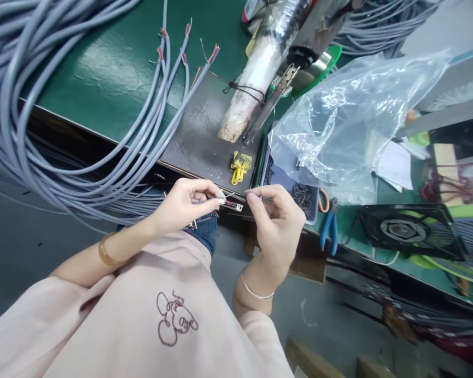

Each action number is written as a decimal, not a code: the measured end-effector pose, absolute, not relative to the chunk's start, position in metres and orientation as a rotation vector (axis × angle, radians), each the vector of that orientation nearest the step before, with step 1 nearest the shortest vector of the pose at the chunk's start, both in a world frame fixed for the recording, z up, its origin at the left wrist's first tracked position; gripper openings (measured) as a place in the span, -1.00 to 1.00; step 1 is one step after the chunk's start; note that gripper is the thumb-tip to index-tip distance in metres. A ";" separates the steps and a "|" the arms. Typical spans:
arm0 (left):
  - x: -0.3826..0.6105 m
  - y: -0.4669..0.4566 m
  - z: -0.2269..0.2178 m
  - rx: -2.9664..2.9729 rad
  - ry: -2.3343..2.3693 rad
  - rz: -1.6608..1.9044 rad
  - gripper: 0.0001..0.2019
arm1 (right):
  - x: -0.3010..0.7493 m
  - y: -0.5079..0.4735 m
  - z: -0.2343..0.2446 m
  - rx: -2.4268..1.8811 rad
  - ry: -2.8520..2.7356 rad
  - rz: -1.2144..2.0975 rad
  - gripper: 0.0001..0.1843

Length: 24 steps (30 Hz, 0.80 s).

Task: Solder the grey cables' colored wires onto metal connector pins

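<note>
My left hand (197,202) is closed in a pinch in front of my waist, at the bench edge. From its fingertips juts a small dark connector (234,206) with a metal end and a bit of red wire behind it. My right hand (276,218) is closed too, thumb against forefinger, on a thin dark strand (239,197) that reaches toward the left fingertips. Its exact kind is too small to tell. Just beyond the hands, a yellow clip-like piece (240,168) lies on a dark plate (199,131) under a soldering iron (274,100).
Grey cables (142,142) with stripped ends loop over the bench at left. A bin of small black parts (303,197) sits at right, partly under a clear plastic bag (339,126). Blue-handled pliers (330,231) and a black fan (412,231) are farther right.
</note>
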State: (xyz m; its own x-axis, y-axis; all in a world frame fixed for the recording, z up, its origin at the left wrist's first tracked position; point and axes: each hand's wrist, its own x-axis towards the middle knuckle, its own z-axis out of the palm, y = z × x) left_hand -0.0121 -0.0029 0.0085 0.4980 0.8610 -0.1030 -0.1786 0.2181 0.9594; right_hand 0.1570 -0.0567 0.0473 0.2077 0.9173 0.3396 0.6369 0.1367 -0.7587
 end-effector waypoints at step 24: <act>-0.022 0.005 0.006 1.096 0.638 0.730 -0.69 | 0.157 -0.058 0.050 -1.560 -1.672 0.071 -0.87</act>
State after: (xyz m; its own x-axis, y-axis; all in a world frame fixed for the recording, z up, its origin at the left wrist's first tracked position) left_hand -0.0218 0.0047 0.0063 0.6080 0.7877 -0.0998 -0.2044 0.2767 0.9390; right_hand 0.1566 -0.0579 0.0505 0.1137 0.8492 0.5157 0.8025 0.2275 -0.5515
